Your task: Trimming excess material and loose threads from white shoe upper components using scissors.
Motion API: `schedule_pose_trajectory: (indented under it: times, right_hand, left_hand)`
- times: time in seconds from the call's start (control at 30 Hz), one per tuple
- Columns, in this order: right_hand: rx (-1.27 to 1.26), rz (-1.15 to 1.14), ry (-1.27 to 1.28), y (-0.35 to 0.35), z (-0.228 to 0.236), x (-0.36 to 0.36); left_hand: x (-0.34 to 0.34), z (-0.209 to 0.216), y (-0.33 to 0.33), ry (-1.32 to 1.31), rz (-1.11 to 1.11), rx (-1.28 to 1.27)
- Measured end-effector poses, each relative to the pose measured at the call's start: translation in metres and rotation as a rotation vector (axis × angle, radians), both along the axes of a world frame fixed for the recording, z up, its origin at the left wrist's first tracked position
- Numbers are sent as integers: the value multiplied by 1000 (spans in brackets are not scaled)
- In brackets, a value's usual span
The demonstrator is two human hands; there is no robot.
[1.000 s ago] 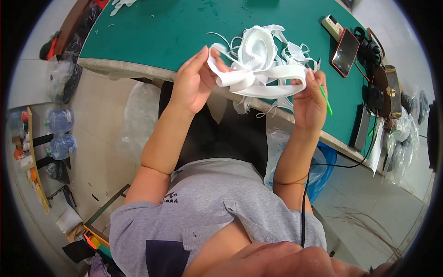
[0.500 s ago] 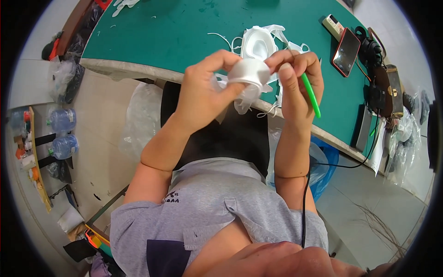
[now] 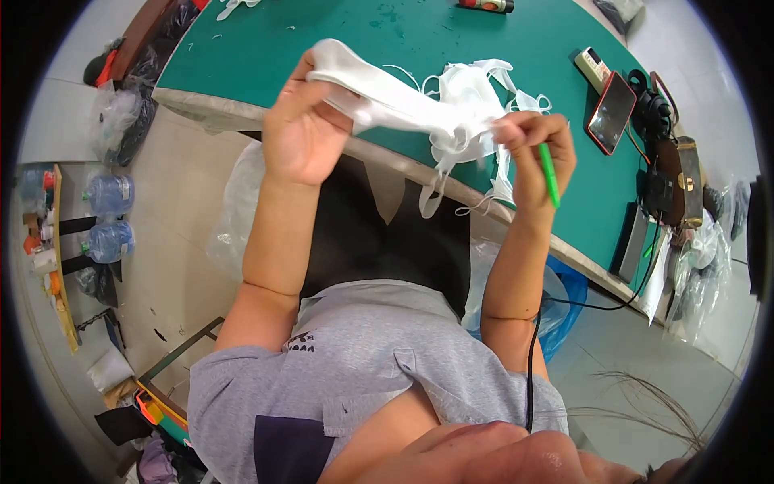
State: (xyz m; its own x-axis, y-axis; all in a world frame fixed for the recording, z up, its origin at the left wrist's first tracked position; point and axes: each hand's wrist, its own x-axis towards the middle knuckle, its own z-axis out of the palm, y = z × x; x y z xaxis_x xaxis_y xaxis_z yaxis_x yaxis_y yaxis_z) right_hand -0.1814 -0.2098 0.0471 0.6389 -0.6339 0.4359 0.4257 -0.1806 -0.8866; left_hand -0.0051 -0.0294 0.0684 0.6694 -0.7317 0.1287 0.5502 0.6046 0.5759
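Note:
A white, smooth, cup-shaped piece with thin straps [image 3: 375, 90] is stretched between my two hands above the table's near edge. My left hand [image 3: 306, 129] is closed on its wide, rounded end, thumb below and fingers behind. At its narrower end, blurred by motion, my right hand [image 3: 536, 149] pinches the white material. A slim green-handled tool [image 3: 549, 175] lies in the right hand, its handle pointing down; its working tip is hidden. Just beyond, on the green table [image 3: 355, 28], lie more white pieces with thin loops [image 3: 484, 81], partly covered by the held one.
To the right on the table are a red-edged phone [image 3: 609, 113], a pale box-like device [image 3: 592, 68], black headphones [image 3: 651, 105] and a brown bag [image 3: 688, 181]. A dark cylinder [image 3: 486, 6] lies at the far edge. A black cable [image 3: 597, 306] runs past my right arm.
My left hand has moved left and up, drawing the white piece out long between both hands. The right hand has shifted slightly right and down, still with the green-handled tool.

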Motion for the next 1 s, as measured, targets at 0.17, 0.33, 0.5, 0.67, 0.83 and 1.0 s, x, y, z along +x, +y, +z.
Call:
schedule_pose_trajectory:
  times: [0.17,0.33,0.5,0.67,0.83,1.0]
  right_hand:
    - [434,108,-324,-30,7,-14]
    - [381,232,-252,-10,17,7]
    - [451,278,-272,-2,25,15]
    - [478,377,-301,3,29,16]
    - [494,402,-335,1,32,12]
    - [437,-6,-374,-51,19,-1]
  left_hand:
    - [29,-25,2,-12,155,333]
    - [-17,-11,-18,-1029,236,528]
    - [-64,-7,-35,-1260,103,621]
    - [-73,-20,-41,-1433,350,646]
    - [-72,-20,-43,-1495,453,670]
    - [-52,-10,-22,-1009,75,516]
